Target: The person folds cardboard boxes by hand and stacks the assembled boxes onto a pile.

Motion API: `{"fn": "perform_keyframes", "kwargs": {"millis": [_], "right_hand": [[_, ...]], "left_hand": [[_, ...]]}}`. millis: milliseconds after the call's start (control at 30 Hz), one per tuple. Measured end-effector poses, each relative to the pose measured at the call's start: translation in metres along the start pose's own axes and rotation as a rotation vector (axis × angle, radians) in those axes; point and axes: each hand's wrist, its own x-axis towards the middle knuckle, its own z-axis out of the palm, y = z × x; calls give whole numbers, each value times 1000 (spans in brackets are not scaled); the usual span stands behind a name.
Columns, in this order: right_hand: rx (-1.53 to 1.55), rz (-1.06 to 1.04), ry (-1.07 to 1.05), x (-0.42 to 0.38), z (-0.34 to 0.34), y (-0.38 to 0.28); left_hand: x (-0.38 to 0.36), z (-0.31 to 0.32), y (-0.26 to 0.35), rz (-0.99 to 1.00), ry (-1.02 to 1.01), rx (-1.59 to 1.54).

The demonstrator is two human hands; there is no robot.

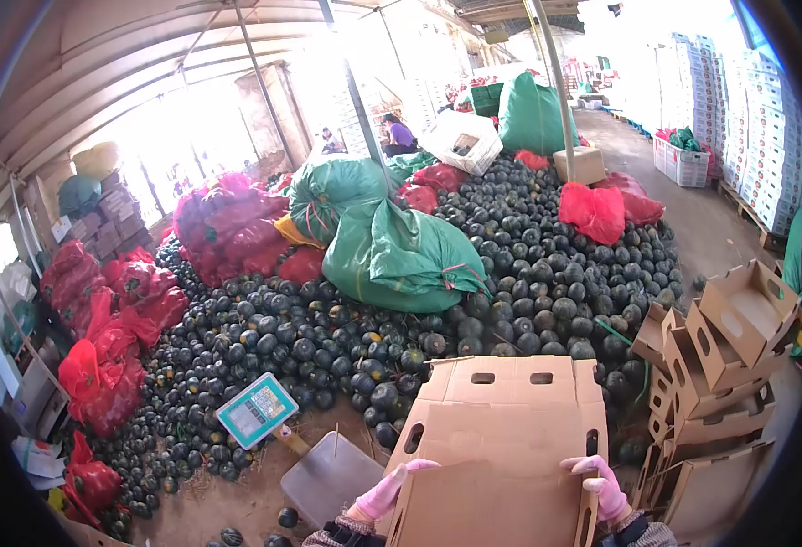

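A brown cardboard box blank [501,424], unfolded and with oval hand holes, is spread out in front of me. My left hand [385,492], in a pink glove, grips its left edge, thumb over the top face. On the opposite edge my right hand [600,483], gloved in pink too, holds the cardboard the same way. The fingers beneath the sheet are partly hidden. Just left of the cardboard stands a scale with a grey platform [331,479] and a teal-framed display [258,410].
Dark green squashes [300,346] cover much of the floor. Green sacks [401,260] and red net bags [227,232] lie among them. Folded cardboard trays [720,374] are stacked at my right. White cartons [765,137] stand far right. A person [401,135] sits in the background.
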Motion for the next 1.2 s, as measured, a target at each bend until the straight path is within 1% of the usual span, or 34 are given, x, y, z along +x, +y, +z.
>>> {"fn": "perform_keyframes", "kwargs": {"millis": [33,67,100,167,233,267,367,433,467,533,567,600,633,667,700,733,800,833,900,933,1033,1067,1100,1133,1167,1200], "right_hand": [[-6,-25,-4,4,-7,18],[-9,-49,-4,2,-13,31],[-141,-42,-7,2,-12,20],[-368,-16,10,5,-11,-4],[-305,-19,309,5,-17,17],[-185,-162,287,10,-25,26],[-671,-318,-260,-1,-15,-26],[-573,-163,-325,7,-39,-21],[-528,-85,-350,12,-50,-19],[-541,27,-378,28,-67,-15],[-606,52,-400,39,-74,-6],[-743,29,-437,55,-72,4],[-1007,1,-416,55,-24,-35],[-1270,-82,-581,65,0,-47],[-1520,-156,-754,69,18,-54],[-1607,-62,-826,74,34,-57],[-1757,132,-975,88,53,-52],[-1758,123,-956,88,54,-47],[-1768,106,-905,89,55,-39],[-1746,-35,-804,81,47,-29],[-1714,-81,-755,70,38,-15],[-1719,-43,-719,69,40,-18],[-1704,-63,-781,68,37,-25],[-1667,20,-818,64,28,-32],[-1636,89,-839,61,18,-39],[-1521,121,-805,53,-5,-42]], "left_hand": [[0,-1,1,25,-18,46],[4,-4,-3,158,59,170],[12,-7,-10,283,131,297],[16,-1,-25,388,291,355],[9,12,-33,386,518,211],[3,9,-34,324,517,151],[-22,-2,-21,267,256,790],[-31,-18,14,257,-144,675],[-37,-11,22,15,-191,115],[-29,-13,13,-72,-198,319],[-20,-21,-2,61,-255,620],[-11,-29,-16,212,-276,916],[1,-7,13,79,-285,1052],[6,34,65,-60,-286,1182],[9,59,90,-218,-284,1304],[24,54,77,-145,-327,1440],[54,41,49,-19,-426,1573],[62,39,39,51,-476,1636],[69,40,29,60,-436,1729],[72,41,27,68,-422,1770],[75,55,20,12,-420,1869],[79,53,22,-80,-411,1803],[74,41,40,32,-468,1481],[69,49,69,-258,-323,1225],[61,26,59,-244,-227,802],[51,18,51,-110,-59,645]]}}
